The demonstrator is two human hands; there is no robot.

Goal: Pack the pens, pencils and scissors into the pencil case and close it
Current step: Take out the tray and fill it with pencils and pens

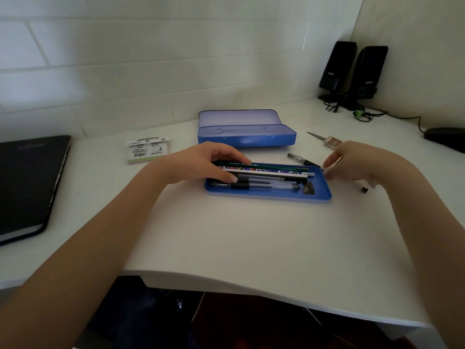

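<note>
A shallow blue tray lies in front of me, holding a green pencil, a patterned pencil and several clear pens. My left hand covers the tray's left end, fingers curled over the pencils and thumb on the near side. My right hand is at the tray's right end and pinches the tip of a black-grip pen that lies just outside the rim. Scissors lie behind, partly hidden by that hand. The open blue pencil case stands further back.
A black notebook lies at the left and a packet of sticky notes sits left of the case. Two black speakers with cables stand at the back right, beside a dark object. A small black cap lies near my right wrist.
</note>
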